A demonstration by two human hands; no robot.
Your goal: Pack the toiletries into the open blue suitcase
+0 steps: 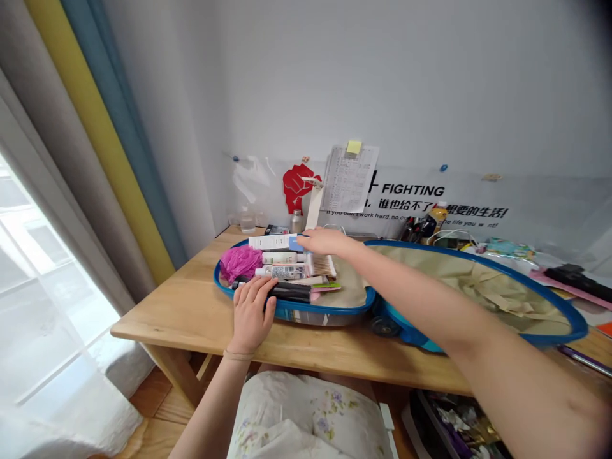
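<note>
An open blue-rimmed suitcase [342,310] with a beige lining lies on the table. My left hand [251,317] rests over its near left rim, fingers stretched across a black cylindrical item [294,292]. At the back of the same half, my right hand [327,242] grips the blue end of a long white and blue box [270,242]. Between the hands lie a white tube [280,257], a second printed tube [282,272] and a pack of cotton swabs [322,265]. A purple mesh bath puff [240,262] fills the left end.
The suitcase's other half [430,271] lies open to the right with straps inside. Behind stand a small bottle [296,221], a clear cup [247,221] and an orange drink bottle [437,215]. The wooden table [176,306] ends near the curtains [81,127]. Below sits a filled bag [444,424].
</note>
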